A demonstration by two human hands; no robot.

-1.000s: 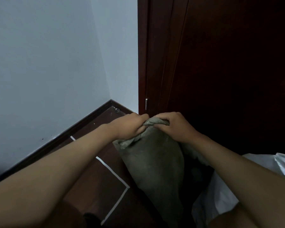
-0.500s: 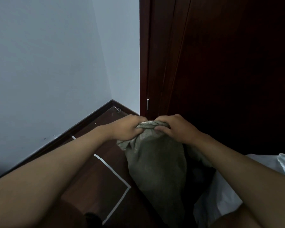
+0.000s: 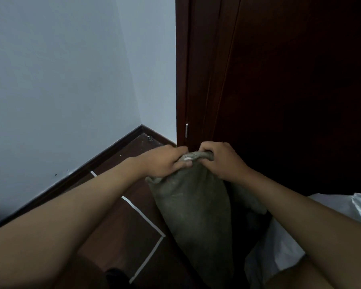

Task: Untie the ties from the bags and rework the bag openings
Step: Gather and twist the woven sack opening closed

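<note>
both hands' fingers (image 3: 183, 163) curled tight, gripping twisted sack top (image 3: 196, 157)

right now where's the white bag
In the head view the white bag lies at the lower right, on the floor just right of the grey-green sack, under the person's right forearm and in front of the dark wooden door.

I see both my hands crowded at the grey sack (image 3: 193, 207) top in mid-frame, with the dark door (image 3: 279, 80) close behind them blocking the upper right. The white bag (image 3: 283, 243) fills the lower right beside the sack. Open floor (image 3: 121, 222) lies at lower left, bounded by the pale wall (image 3: 61, 90) and its skirting across the left.
</note>
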